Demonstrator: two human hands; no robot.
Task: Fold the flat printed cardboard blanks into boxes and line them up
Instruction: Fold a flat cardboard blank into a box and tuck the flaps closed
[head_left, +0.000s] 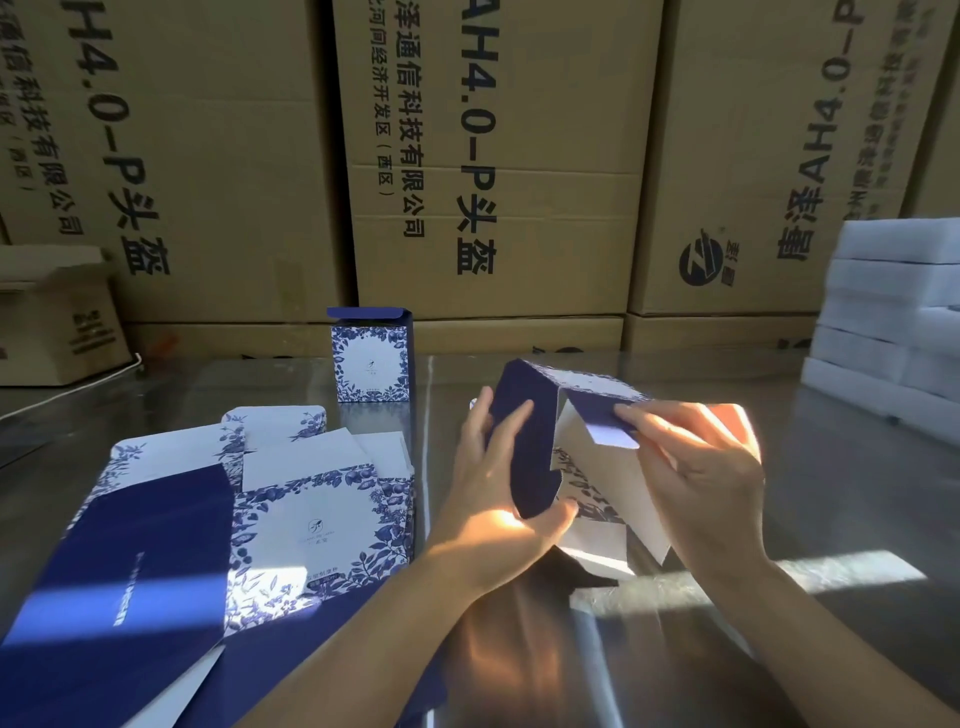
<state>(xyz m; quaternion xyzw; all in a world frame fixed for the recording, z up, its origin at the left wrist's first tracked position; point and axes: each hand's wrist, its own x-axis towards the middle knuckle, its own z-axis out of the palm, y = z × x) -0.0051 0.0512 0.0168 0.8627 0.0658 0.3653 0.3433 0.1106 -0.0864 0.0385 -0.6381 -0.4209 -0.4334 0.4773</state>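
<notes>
Near the middle of the frame, the left hand (493, 488) is gripping the dark blue side of a half-folded blank (525, 467) to steady it, while the right hand (701, 467) is pinching a small flap (615, 432), likely to tuck it in. Above them one finished box (371, 358) is standing, maybe starting the line, and flat blanks (311, 525) are lying at lower left.

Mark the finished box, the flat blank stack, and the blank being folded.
finished box (370, 364): head view, front floral panel.
flat blank stack (311, 525): head view, top blank's white floral panel.
blank being folded (535, 467): head view, dark blue side panel between the hands.
</notes>
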